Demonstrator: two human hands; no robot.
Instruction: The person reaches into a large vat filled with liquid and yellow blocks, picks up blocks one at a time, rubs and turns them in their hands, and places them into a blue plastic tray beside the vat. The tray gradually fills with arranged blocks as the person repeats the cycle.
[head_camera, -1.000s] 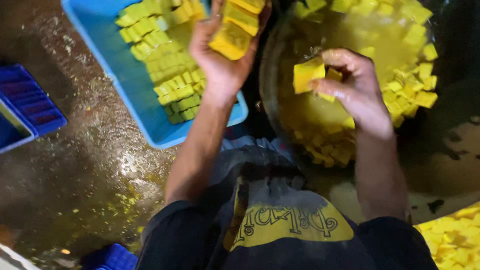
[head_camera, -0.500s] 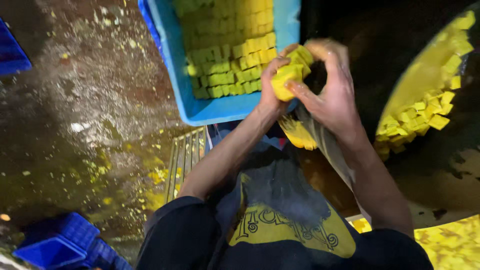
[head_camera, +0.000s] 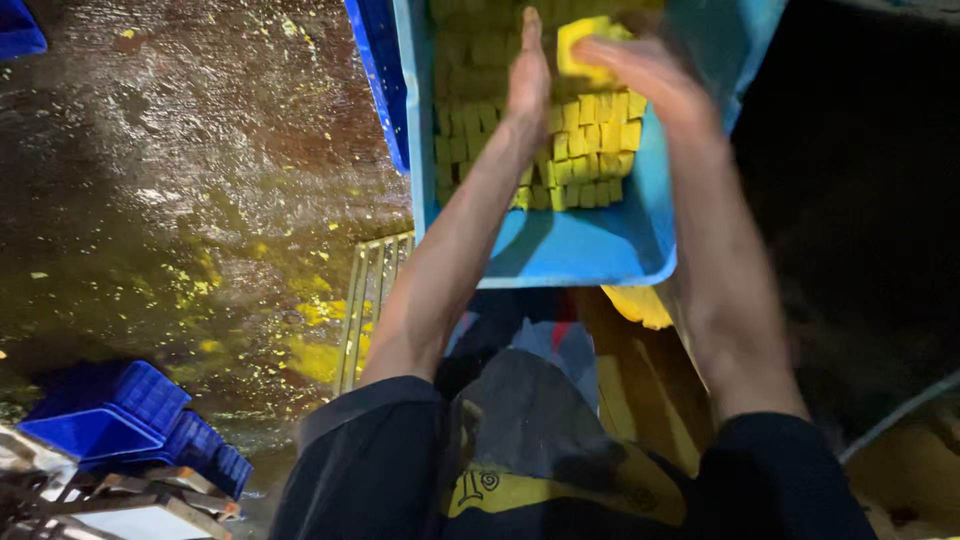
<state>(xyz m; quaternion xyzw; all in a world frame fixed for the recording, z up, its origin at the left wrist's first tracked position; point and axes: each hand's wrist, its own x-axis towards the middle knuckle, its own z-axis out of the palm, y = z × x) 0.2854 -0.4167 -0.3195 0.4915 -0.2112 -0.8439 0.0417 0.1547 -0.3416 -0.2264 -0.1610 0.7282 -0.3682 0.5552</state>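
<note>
Right hand (head_camera: 640, 70) is closing around a small yellow block (head_camera: 585, 40) over the light-blue crate (head_camera: 600, 250), the flat, open left hand (head_camera: 527, 85) steadying beside; seemingly soft, wet and crumbly, it is best cradled by broad faces.

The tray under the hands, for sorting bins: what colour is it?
Light blue tray, seen in the head view.

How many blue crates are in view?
4: light-blue crate under the hands, dark one beside it, a stack bottom left, one top-left corner. Stack may hide more.
</note>
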